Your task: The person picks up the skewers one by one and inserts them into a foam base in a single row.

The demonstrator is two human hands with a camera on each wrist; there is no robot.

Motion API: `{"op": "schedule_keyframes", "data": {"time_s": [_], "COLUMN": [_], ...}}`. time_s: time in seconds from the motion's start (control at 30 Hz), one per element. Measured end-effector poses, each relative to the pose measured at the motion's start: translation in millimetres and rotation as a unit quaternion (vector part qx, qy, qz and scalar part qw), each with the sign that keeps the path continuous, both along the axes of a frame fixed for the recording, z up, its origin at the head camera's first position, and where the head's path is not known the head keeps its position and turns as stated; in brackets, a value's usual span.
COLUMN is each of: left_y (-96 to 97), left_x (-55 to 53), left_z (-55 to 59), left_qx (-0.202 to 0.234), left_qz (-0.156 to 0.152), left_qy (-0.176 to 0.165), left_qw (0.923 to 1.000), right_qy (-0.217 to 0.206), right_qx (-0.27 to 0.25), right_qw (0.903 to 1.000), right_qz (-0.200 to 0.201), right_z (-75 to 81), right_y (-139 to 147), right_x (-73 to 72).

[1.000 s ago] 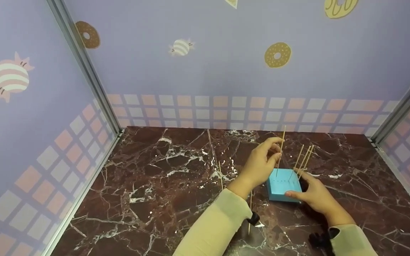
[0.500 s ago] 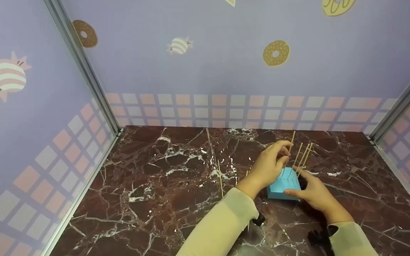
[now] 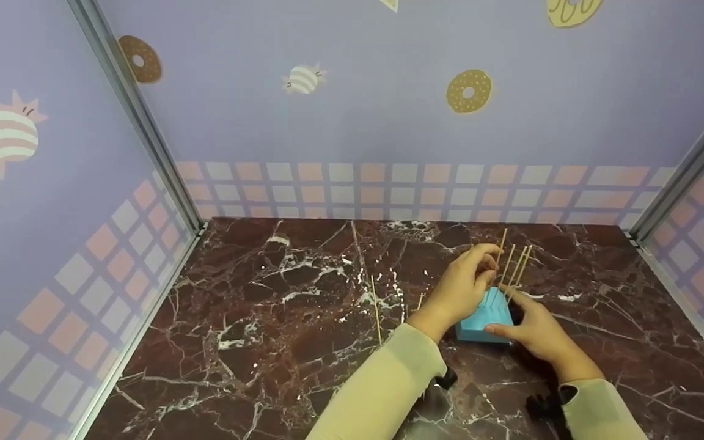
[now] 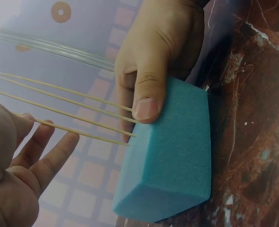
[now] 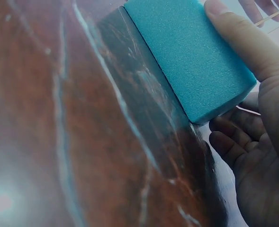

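A blue foam block (image 3: 483, 321) lies on the table, its smooth top marked with small holes. My right hand (image 3: 541, 330) grips its right side, thumb on the near edge and fingers behind. My left hand (image 3: 459, 284) pinches a thin bamboo skewer (image 4: 94, 137) between thumb and fingers, above the block. In the left wrist view the skewer's lower end meets the block's top face, in line with three standing skewers (image 4: 58, 109). Those three rise from the block close to my right thumb. The right wrist view shows the block's side (image 5: 191, 61) and the right thumb (image 5: 243, 38) over its edge.
A loose skewer (image 3: 376, 311) lies on the dark red marble table (image 3: 254, 342), left of my left forearm. Part of another skewer (image 3: 421, 299) shows beside the left wrist. White crumbs are scattered nearby. Patterned purple walls (image 3: 340, 122) enclose the back and sides.
My left hand has moved right with its skewer, from the block's left part to near the standing skewers, and the skewer's top is lower. The right hand keeps its grip on the block.
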State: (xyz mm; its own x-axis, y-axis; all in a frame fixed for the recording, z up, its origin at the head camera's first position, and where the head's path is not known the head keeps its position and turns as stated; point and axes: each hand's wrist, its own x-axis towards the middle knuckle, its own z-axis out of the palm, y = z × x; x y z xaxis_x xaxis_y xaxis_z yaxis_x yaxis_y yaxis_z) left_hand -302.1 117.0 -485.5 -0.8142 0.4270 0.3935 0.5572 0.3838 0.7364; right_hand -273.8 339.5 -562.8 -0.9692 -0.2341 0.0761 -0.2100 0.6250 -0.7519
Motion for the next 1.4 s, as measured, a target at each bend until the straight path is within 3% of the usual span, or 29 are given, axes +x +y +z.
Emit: {"op": "schedule_keyframes", "data": {"time_s": [0.53,1.4], "left_y": [1.4,0.5], "left_x": [-2.8,2.4], "left_z": [-0.3,-13.4], "left_qx": [-0.006,0.0], "left_qz": [-0.001,-0.002], "left_qy": [0.0,-0.004], "left_qw": [1.0,1.0], "right_qy": [-0.003,0.009], "right_qx": [-0.006,-0.009], "right_qw": [1.0,0.9999], "right_qz": [0.002,0.003], "right_z": [2.0,-1.2], "right_y": [-1,-1], "right_x": [-1.5,0.5]}}
